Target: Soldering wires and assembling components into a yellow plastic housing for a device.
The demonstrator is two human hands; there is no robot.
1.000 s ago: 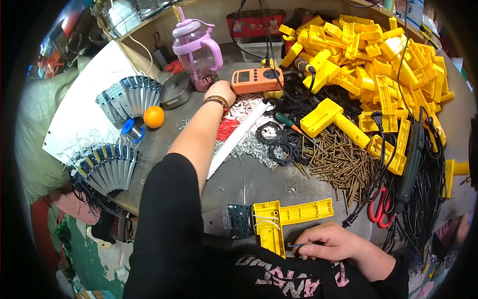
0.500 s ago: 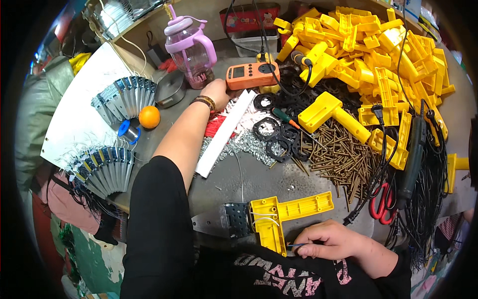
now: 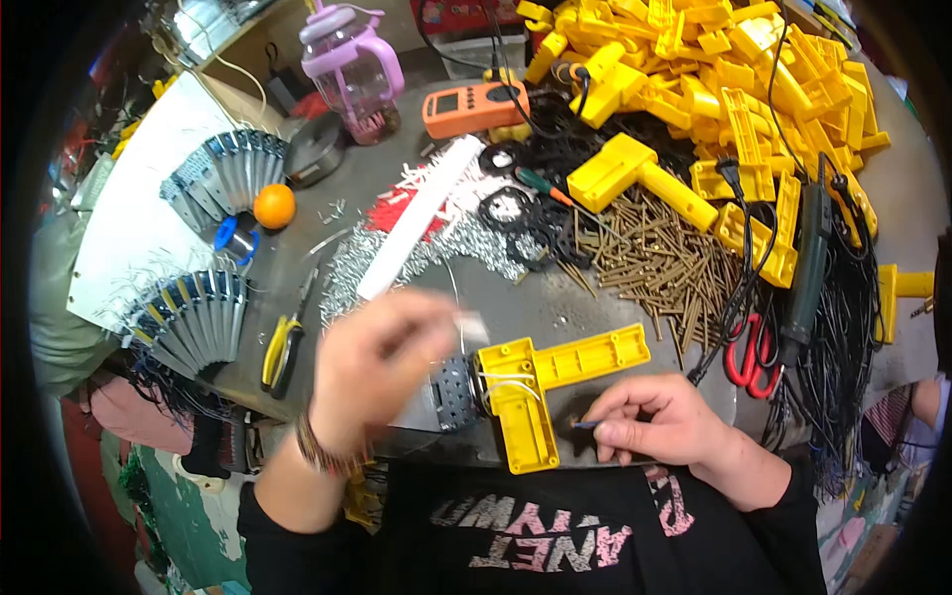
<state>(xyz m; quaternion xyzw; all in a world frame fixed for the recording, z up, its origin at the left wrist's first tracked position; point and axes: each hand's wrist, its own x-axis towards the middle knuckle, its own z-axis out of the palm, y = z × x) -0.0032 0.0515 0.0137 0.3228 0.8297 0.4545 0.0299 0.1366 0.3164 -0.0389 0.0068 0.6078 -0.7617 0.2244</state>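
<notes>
My left hand (image 3: 382, 347), smeared by motion, is over the metal part with a small white piece (image 3: 476, 328) at its fingertips. My right hand (image 3: 659, 421) pinches a thin dark bluish piece (image 3: 587, 424), whose kind I cannot make out. Between the hands lies an open yellow T-shaped plastic handle half (image 3: 526, 397), its hollow side up. White wires (image 3: 511, 384) run across it. From its left side extends a perforated dark metal plate (image 3: 455, 392), partly behind my left hand.
Brass-coloured screws (image 3: 674, 258), black rings (image 3: 531, 213) and a yellow casing heap (image 3: 714, 69) fill the right. Small silver parts (image 3: 357, 258) lie under a white strip (image 3: 416, 223). Pliers (image 3: 283, 352), an orange meter (image 3: 476, 109), an orange fruit (image 3: 275, 206) and red-handled scissors (image 3: 749, 357) lie around.
My left hand has come back from beside the orange meter to above the metal plate, with a small white piece at its fingertips. The pliers have come into sight. My right hand keeps its pinch.
</notes>
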